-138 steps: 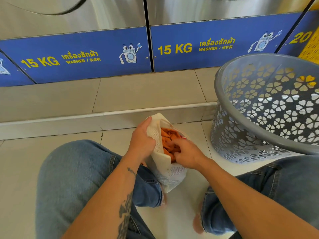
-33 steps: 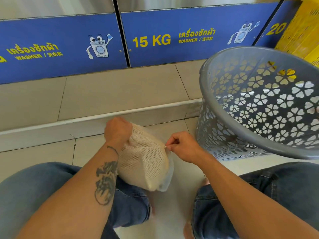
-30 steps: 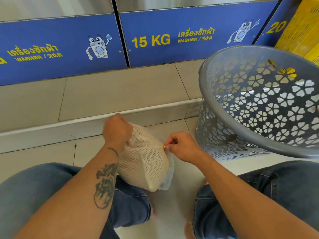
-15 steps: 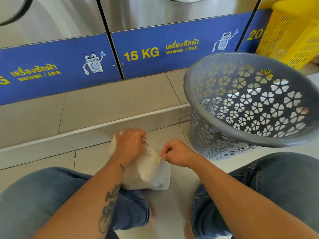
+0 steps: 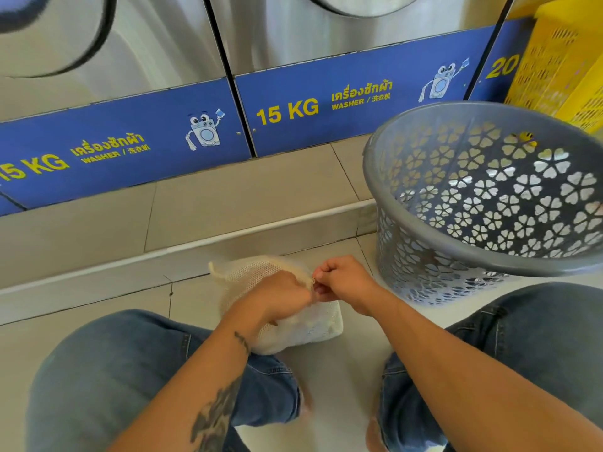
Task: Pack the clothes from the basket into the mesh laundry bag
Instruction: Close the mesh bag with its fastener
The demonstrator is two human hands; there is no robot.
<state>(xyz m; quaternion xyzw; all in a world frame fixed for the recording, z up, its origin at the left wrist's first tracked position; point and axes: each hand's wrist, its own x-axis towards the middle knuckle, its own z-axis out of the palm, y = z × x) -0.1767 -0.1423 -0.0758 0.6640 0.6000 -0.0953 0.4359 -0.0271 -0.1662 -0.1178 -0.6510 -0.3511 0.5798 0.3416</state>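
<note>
Left hand: my left hand [image 5: 277, 296] grips the bulging cream mesh laundry bag [image 5: 305, 324], fingers curled over its top, I judge to brace it against a pull.
Right hand: my right hand [image 5: 344, 283] pinches something small at the bag's near-right edge, likely a zipper tab; too small to confirm.
Bag: on the pale tiled floor [image 5: 195, 298] between my knees, mouth apparently closed, no clothes showing.
Basket: the grey plastic flower-cutout basket [image 5: 483, 203] stands right of the bag, looking empty.
</note>
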